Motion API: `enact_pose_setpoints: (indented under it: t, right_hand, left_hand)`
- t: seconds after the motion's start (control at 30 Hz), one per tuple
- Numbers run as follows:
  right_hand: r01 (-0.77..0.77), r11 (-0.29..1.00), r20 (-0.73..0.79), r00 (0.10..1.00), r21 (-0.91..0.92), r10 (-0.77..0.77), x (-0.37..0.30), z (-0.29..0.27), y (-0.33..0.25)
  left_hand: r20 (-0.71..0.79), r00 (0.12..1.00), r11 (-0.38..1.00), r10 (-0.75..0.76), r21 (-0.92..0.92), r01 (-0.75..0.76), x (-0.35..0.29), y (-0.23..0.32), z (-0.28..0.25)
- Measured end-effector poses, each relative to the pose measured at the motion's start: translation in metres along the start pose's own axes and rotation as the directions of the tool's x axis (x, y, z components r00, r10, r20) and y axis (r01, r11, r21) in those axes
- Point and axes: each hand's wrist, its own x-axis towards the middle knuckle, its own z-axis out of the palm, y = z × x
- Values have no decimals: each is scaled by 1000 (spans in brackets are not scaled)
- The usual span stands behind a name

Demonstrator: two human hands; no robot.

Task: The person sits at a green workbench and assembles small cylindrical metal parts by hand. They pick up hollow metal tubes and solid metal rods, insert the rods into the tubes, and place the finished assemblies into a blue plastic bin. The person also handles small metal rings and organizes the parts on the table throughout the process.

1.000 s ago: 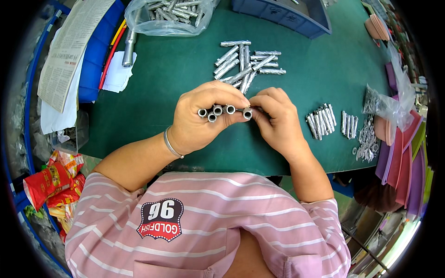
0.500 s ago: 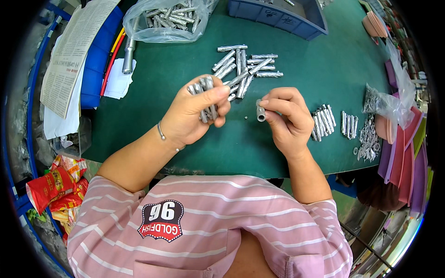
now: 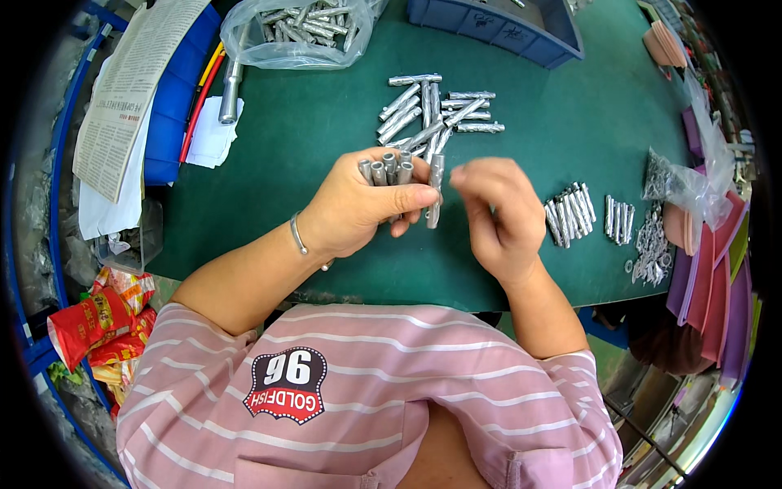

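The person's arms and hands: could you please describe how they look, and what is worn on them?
The left hand and right hand wear no gloves. A thin, silver-coloured bangle circles the left wrist; none shows on the right. The short sleeves are dusty pink with white stripes.

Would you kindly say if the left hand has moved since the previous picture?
Yes: against the tube pile, the left hand shifted right and toward the body.

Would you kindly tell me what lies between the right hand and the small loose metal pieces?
In the head view, a larger group of silver tubes lies nearer the right hand, then a smaller group of such tubes.
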Motion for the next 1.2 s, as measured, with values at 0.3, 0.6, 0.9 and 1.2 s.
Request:
enact_pose_setpoints:
  t: [0.3, 0.6, 0.9, 1.2]
  right_hand:
    - [-6, 948, 355, 927, -318, 125, 3, 8, 6]
    - [-152, 988, 192, 970, -14, 151, 0, 1, 3]
    - [-162, 956, -26, 985, 247, 173, 0, 1, 0]
    - [-94, 820, -88, 981, 565, 173, -9, 5, -8]
  left_hand:
    - [194, 788, 605, 585, 542, -583, 2, -8, -9]
    - [217, 741, 514, 636, 597, -616, -1, -5, -7]
    - [-128, 966, 972, 224, -38, -231, -2, -3, 2]
    - [-126, 980, 964, 155, 236, -122, -1, -8, 3]
